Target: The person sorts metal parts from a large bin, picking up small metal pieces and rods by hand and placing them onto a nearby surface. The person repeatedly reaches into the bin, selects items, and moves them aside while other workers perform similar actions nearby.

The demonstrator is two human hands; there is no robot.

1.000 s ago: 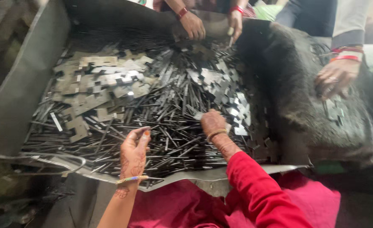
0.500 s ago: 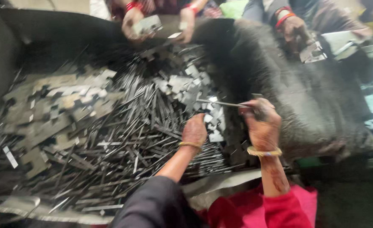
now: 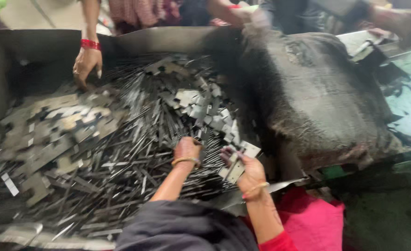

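Across the big metal tray (image 3: 10, 51) lies a deep heap of thin metal strips (image 3: 135, 153) and flat notched metal plates (image 3: 66, 121), dark and tangled, with a brighter cluster of small plates (image 3: 205, 109) toward the tray's far right side. Beside the tray on its right, a dark, worn cloth (image 3: 317, 97) is draped over a hump, touching the tray's edge.

At the near edge of the tray, the person's left hand (image 3: 187, 148), with a bangle at the wrist, is curled down into the strips; it seems closed on some of them, though the blur hides what it grips. Just right of it, the right hand (image 3: 249, 174) is raised slightly above the heap and is clenched around a small stack of flat plates (image 3: 237, 162), which fans out from the fingers (image 3: 228, 155) toward the tray's middle.

At the far left of the tray, another person's hand (image 3: 87, 62), with a red bangle, rests its spread fingertips on the plates.
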